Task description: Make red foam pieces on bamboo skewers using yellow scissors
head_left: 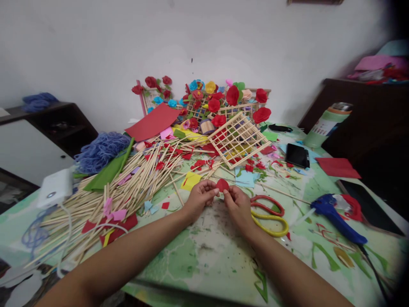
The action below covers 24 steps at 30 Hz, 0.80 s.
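Between my two hands, above the middle of the table, is a small rounded red paper petal. My left hand pinches its left edge between thumb and fingers. On the other side, my right hand grips its lower right edge the same way. Scissors with one red and one yellow handle loop lie just right of my right hand, their blades hidden. A yellow paper piece rests behind my left hand, and a light blue paper piece lies behind my right.
A heap of thin wooden sticks spreads over the left side near blue yarn. Stick lattices with paper flowers stand at the back. On the right are a blue glue gun, a phone, a tablet and a bottle.
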Each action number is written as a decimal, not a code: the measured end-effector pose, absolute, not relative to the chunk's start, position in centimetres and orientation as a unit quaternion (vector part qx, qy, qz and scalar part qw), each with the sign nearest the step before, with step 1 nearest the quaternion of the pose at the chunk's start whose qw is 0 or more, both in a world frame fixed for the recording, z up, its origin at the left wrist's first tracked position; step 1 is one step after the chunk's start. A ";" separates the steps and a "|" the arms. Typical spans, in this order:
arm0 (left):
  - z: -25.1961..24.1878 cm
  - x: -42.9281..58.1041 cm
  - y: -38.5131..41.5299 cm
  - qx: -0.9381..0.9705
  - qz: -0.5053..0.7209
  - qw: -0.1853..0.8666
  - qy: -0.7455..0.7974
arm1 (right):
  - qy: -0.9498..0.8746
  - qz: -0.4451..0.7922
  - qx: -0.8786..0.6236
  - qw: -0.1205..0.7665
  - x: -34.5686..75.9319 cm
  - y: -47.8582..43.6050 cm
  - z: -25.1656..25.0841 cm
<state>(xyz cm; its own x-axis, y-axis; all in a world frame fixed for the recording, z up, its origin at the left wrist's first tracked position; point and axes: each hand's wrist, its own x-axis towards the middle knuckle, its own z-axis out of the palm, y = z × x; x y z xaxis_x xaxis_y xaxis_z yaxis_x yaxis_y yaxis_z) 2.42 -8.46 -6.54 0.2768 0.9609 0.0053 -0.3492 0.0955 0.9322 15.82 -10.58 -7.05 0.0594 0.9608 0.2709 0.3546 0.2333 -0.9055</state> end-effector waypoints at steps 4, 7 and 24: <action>-6.6 2.4 -8.5 0.456 0.494 0.669 0.317 | -0.599 0.326 -0.535 0.499 15.8 -10.6 -7.1; -6.6 2.3 -8.5 0.454 0.483 0.681 0.312 | -0.591 0.339 -0.531 0.504 15.8 -10.6 -7.0; -6.8 2.2 -8.4 0.465 0.481 0.642 0.375 | -0.586 0.326 -0.541 0.507 15.8 -10.6 -6.9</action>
